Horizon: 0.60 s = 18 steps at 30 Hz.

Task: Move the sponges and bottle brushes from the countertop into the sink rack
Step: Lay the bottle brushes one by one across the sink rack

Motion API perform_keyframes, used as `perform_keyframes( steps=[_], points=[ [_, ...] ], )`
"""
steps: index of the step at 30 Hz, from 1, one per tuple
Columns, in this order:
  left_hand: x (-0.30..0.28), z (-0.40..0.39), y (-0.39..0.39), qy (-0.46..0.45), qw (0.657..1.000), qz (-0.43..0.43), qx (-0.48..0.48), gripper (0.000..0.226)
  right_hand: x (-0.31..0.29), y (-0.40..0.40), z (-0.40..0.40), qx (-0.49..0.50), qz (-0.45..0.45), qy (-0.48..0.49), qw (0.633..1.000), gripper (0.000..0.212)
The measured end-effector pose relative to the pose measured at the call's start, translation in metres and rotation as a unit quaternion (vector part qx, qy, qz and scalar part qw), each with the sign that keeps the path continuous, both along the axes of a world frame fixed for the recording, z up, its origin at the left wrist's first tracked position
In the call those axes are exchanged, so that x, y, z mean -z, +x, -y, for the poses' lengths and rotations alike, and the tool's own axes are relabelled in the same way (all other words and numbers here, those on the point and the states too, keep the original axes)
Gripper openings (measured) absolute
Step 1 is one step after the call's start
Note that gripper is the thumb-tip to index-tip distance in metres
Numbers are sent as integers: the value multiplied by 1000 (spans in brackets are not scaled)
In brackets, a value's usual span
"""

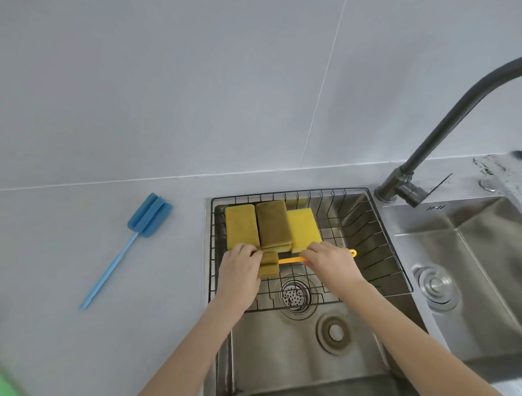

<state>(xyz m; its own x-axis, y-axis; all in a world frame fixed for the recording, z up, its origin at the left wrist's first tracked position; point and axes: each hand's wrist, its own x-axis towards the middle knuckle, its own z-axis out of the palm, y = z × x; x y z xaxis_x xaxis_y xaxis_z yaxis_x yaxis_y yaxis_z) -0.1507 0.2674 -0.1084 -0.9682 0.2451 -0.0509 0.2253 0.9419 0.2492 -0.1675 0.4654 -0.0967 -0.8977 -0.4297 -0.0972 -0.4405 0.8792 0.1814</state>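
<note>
A black wire sink rack (382, 244) sits across the back of the left sink basin. Three yellow sponges (272, 224) lie side by side in its far left part. In front of them a yellow bottle brush (288, 260) lies crosswise in the rack. My left hand (240, 269) grips its sponge head, and my right hand (330, 260) holds its orange handle. A blue bottle brush (149, 215) lies on the countertop to the left, handle pointing toward me. A green object (9, 393), partly cut off, lies at the bottom left edge of the counter.
A dark curved faucet (446, 123) rises behind the divider between the two steel basins. The right basin (478, 279) has a drain plug. The left basin's strainer (294, 296) shows below the rack. A grey tiled wall stands behind.
</note>
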Motion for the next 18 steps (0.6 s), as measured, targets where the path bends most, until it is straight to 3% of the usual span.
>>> perform_keyframes(
  steps=[2,10,18],
  points=[
    [9,-2,-4,-18,1000,25,2,40,16,-6,-3,10,46,-10,999,12],
    [27,-5,-11,-63,995,80,1,32,58,-26,6,20,161,-77,984,15],
    [37,-4,-12,-58,994,92,-13,30,71,-29,8,32,174,-114,978,15]
  ],
)
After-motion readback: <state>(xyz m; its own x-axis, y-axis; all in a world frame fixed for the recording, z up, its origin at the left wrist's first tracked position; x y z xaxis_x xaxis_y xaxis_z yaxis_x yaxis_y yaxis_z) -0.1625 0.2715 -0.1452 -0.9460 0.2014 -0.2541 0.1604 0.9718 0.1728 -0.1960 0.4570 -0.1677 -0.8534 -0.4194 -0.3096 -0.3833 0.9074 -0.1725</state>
